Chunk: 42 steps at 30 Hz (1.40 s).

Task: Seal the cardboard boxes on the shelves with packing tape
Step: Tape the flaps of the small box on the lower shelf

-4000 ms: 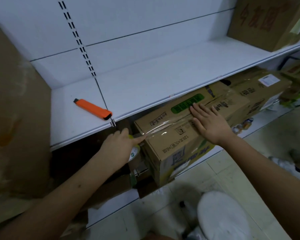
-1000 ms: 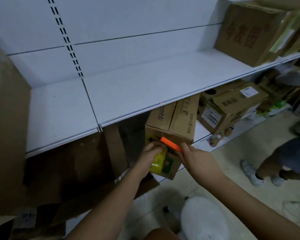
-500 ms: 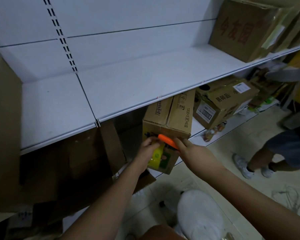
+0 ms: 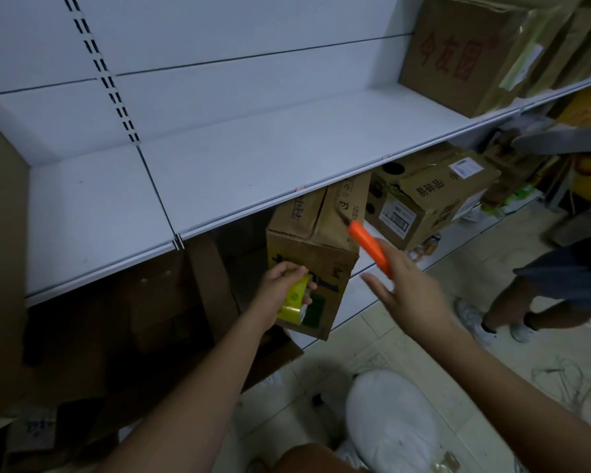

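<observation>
**Hands, tape and cutter at the lower-shelf carton**

The white metal shelf board (image 4: 270, 158) spans the upper half of the frame, running from the left edge up to the right edge. At the upper right, a large brown cardboard box with red characters (image 4: 458, 52) stands on it.

Below the board's front edge, at frame centre, a brown cardboard carton with yellow and green print (image 4: 316, 247) juts out from the lower shelf; its two top flaps meet along a centre seam. To its right sits a second brown carton with a white label and black characters (image 4: 430, 196).

At lower right, another person's leg and white shoes (image 4: 485, 322) stand on the tiled floor.

The left hand (image 4: 282, 288), centre frame, has its fingers curled round a yellow roll of packing tape (image 4: 294, 298), held against the carton's front face.

The right hand (image 4: 403, 288), right of centre, holds an orange utility knife (image 4: 369, 245) near its handle end, with the other fingers spread loosely. The knife tip points up-left, over the carton's top right flap.
</observation>
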Tool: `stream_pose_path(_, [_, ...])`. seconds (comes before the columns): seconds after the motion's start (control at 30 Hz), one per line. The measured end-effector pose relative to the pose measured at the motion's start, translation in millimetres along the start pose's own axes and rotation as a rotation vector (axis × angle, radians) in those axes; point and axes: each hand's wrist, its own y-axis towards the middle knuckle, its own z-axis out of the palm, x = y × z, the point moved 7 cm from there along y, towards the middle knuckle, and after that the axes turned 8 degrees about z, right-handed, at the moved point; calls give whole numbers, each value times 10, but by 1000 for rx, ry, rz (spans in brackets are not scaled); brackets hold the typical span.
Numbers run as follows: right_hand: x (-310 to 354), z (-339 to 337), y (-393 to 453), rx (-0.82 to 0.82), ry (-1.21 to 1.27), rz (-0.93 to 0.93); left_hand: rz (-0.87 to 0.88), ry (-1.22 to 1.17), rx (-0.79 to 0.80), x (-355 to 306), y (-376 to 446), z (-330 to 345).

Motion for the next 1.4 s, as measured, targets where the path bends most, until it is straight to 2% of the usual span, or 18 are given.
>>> stream_pose_path(0.1, [529,308,150,92,-300,-185,-11,7,-62,23,14,-41])
stream_pose_path(0.17, [615,440,67,154,-384,-246,-26,44,-116,46,34,-111])
stream_pose_path(0.33, [427,500,62,230,-564,-161,-2,59,-99,16,29,-25])
stream_pose_path(0.53, [68,314,-181,197,-574,-61,0,117,-94,25,43,-81])
stream_pose_path(0.63, [-109,136,-215,145,-477,-160,-28,110,-110,150,-63,-165])
stream_pose_path(0.7, [-168,-2,-201,10,-305,-180,-25,117,-91,163,-143,-151])
stream_pose_path(0.77, [-255,-22,-19,-70,-158,-112,-4,119,-85,113,-201,-110])
stream_pose_path(0.87, [-323,190,347,7,158,81,50,93,-108,-37,-256,-60])
stream_pose_path(0.93, [-257,276,452,19,374,112,77,76,-130,-156,-308,-38])
stream_pose_path(0.97, [-210,267,461,-10,400,100,89,71,-132,-215,-340,-25])
stream_pose_path(1.1, [231,-5,545,-106,306,-88,152,55,-136,-396,-495,-16])
stream_pose_path(1.23, [868,-22,1096,-146,131,-256,196,76,-173,-532,-675,-25])
stream_pose_path(1.4, [1339,208,1632,-118,-237,-232,218,104,-210,-673,-862,-132])
